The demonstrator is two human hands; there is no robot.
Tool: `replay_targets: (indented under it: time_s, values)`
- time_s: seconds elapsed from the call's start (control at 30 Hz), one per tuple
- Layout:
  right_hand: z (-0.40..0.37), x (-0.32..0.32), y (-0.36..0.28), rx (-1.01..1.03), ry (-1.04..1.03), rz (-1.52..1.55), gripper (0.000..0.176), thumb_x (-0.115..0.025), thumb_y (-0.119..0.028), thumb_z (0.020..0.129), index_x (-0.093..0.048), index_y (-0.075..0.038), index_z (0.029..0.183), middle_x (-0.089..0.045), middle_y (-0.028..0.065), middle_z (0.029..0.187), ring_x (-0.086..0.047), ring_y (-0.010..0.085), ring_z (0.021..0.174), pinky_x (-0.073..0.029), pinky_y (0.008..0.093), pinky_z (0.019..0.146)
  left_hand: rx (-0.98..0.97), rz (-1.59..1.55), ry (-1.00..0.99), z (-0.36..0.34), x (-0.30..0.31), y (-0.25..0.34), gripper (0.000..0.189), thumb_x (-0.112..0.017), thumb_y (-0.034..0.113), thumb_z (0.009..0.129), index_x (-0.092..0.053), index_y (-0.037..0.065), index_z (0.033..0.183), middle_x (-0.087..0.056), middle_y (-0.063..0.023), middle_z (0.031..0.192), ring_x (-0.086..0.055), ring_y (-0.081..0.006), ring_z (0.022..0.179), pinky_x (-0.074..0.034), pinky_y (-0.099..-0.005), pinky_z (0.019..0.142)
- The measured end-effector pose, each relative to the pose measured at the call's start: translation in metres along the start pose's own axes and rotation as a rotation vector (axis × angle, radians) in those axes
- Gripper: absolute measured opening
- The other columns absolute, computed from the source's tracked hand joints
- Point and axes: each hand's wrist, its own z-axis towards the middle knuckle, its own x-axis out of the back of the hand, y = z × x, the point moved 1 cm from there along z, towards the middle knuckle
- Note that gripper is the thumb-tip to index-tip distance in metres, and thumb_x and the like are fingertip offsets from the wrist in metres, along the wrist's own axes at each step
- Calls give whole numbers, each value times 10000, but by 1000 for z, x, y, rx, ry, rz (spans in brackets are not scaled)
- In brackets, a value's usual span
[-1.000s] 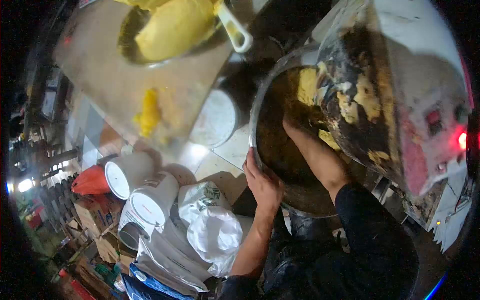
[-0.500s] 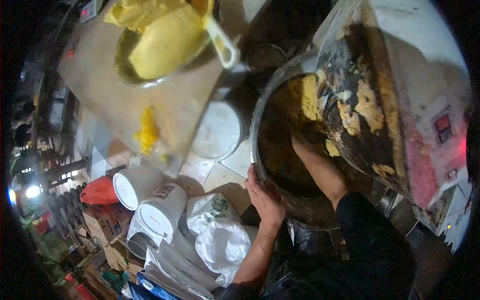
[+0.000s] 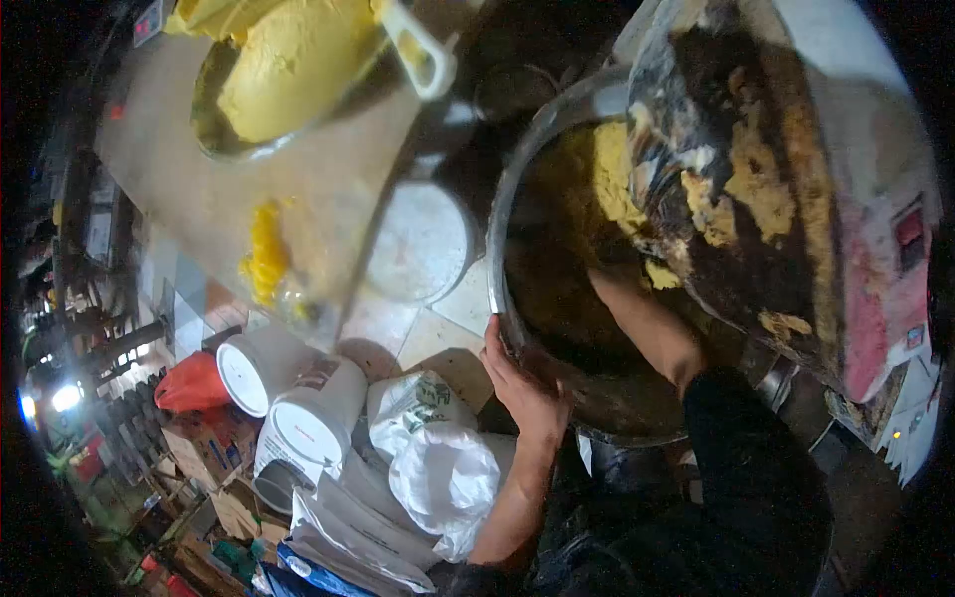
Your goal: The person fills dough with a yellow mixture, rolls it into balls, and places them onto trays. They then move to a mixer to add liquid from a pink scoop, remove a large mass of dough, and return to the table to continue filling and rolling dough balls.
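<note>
A large metal mixing bowl [image 3: 497, 234] stands in front of me, its inside dark, with yellow dough [image 3: 615, 184] on its far wall. My left hand [image 3: 525, 393] grips the near-left rim, its fingers along the outer side. Deep inside the bowl is my right hand [image 3: 612, 291]; its fingers are lost in shadow, so what they touch does not show. Over the bowl's right side hangs the mixer head [image 3: 736, 189], dark and crusted with dried yellow batter.
At upper left, a table [image 3: 169, 149] bears a metal bowl [image 3: 221, 151] of yellow dough, a white-handled tool [image 3: 423, 60] and a yellow smear [image 3: 264, 254]. White buckets [image 3: 310, 428], a round white lid [image 3: 418, 244], plastic bags [image 3: 445, 483] and cardboard boxes [image 3: 209, 443] lie below and left.
The view has shifted slightly, so the table and its bowl appear farther up and left. My left hand stays on the rim and my right hand stays inside the mixing bowl.
</note>
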Motion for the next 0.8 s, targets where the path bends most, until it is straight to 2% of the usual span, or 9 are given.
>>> replay_targets:
  time_s: [0.1,0.17,0.3,0.43,0.57,0.67,0.8]
  values:
    - [-30,19,10,-27,-13,-4,507,-476,-330,970,-378,-61,1389,-344,158,1444,-407,305,1278,-289,440,1083,-30,-33,18,9,-1,7,903,-619,-39,594,-259,-6,1421,-384,-227,1371,-393,-399,1260,-303,-423,1076]
    - [-1,26,-2,-38,3,14,506,-478,-331,969,-381,-61,1386,-348,158,1441,-410,305,1275,-294,441,1079,-6,2,-5,3,2,6,901,-619,-34,596,-258,-10,1421,-383,-226,1374,-392,-398,1262,-299,-422,1079]
    - [51,-13,-36,-2,5,-3,503,-481,-333,968,-387,-62,1381,-355,157,1434,-415,304,1270,-303,441,1071,-16,-27,7,8,3,9,892,-616,-30,601,-260,-17,1419,-389,-220,1370,-396,-382,1263,-298,-404,1081]
    - [-10,-22,1,25,-38,-25,501,-484,-334,966,-392,-63,1377,-363,157,1428,-419,303,1266,-313,441,1063,19,-91,7,5,1,7,850,-589,-45,631,-270,-18,1417,-397,-214,1365,-406,-354,1260,-299,-385,1075]
    - [-68,-10,20,-14,-66,-13,498,-487,-336,964,-397,-64,1372,-370,156,1422,-424,302,1261,-323,441,1055,-27,-132,40,5,-2,5,819,-574,-47,653,-278,-16,1416,-397,-213,1365,-407,-344,1259,-298,-381,1075]
    - [-11,22,5,-44,-11,7,496,-489,-337,963,-402,-65,1368,-375,155,1418,-428,302,1257,-330,441,1049,7,-76,27,4,0,7,819,-567,-62,647,-282,-15,1414,-392,-212,1370,-406,-345,1260,-293,-378,1080]
    - [31,-7,-4,-25,-17,-33,493,-493,-339,961,-407,-66,1363,-383,155,1412,-433,301,1252,-340,442,1041,-14,-64,33,4,1,10,836,-559,-74,630,-281,-4,1416,-389,-208,1371,-401,-344,1264,-288,-377,1084]
